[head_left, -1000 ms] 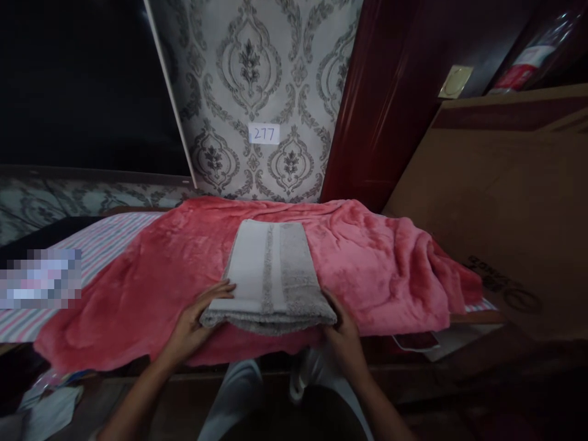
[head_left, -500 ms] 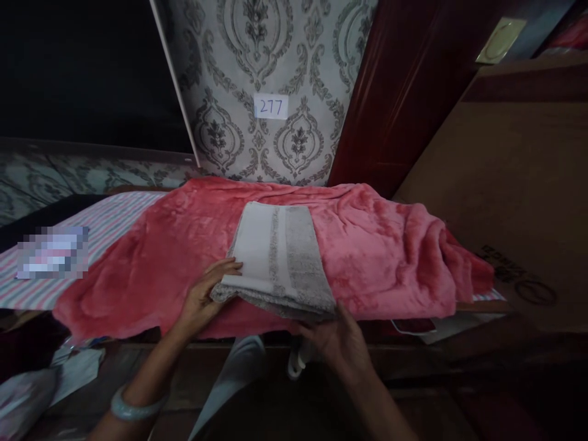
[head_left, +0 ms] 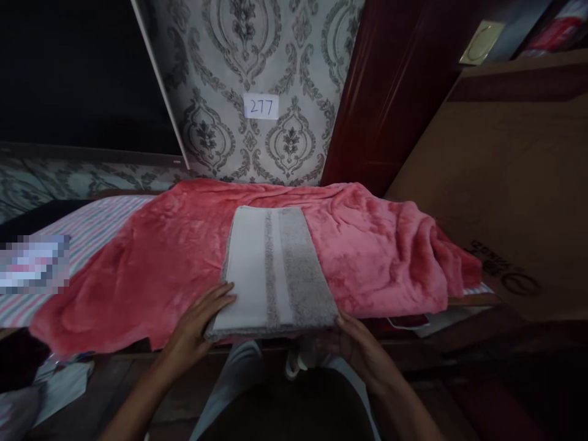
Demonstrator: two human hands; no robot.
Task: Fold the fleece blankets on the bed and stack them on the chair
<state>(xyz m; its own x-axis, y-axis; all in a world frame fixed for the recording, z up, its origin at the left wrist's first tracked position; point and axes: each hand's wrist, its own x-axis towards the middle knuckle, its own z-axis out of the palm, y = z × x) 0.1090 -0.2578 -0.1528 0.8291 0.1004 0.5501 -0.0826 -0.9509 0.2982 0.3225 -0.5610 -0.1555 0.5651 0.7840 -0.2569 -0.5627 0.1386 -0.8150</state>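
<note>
A folded towel [head_left: 287,275] with white and grey bands lies on the pink plush blanket [head_left: 184,251], its near edge at the blanket's front side. My left hand [head_left: 199,321] grips the near left corner, fingers over the top and the thumb side lower down. At the near right corner, my right hand [head_left: 361,349] is closed on the edge; some of its fingers are in shadow beneath the towel.
Under the blanket runs a striped cloth [head_left: 98,223]. A large cardboard box [head_left: 500,184] leans at the right, by a dark red door frame [head_left: 358,104]. A dark screen [head_left: 87,73] stands at the back left. On the wallpaper hangs a "277" paper [head_left: 261,106].
The towel's raised near flap has come down and toward me, so the top looks flatter. My left hand has moved nearer with it. The view has shifted slightly right.
</note>
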